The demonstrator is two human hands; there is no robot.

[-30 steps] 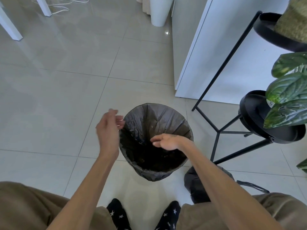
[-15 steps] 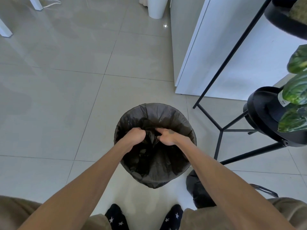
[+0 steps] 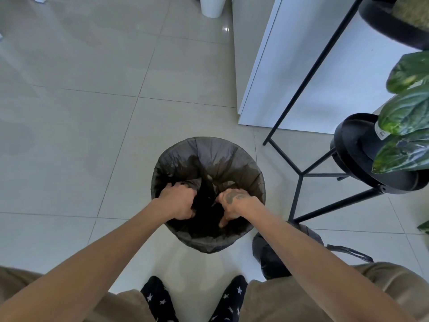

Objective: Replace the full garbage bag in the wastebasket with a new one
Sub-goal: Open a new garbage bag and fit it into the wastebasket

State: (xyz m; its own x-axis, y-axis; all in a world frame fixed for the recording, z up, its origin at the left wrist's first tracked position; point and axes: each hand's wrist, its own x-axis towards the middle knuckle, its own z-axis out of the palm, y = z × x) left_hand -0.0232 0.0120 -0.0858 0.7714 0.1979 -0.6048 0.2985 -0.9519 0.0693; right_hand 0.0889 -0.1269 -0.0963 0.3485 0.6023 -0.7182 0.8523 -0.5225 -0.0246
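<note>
Black liner [image 3: 209, 159] in wastebasket [image 3: 210, 246], gripped by left hand [image 3: 180, 201] and right hand [image 3: 234, 201]; no readable writing.

Both hands, left hand [image 3: 180, 201] and right hand [image 3: 234, 203], were inside the round wastebasket [image 3: 209, 245], fingers closed on its black plastic liner [image 3: 209, 156]; a tied black bag [image 3: 267, 259] lay beside it.

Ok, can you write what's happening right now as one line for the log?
step: fitting new liner | left hand: inside wastebasket, pressing black bag | right hand: same | full bag: on floor beside basket
</note>
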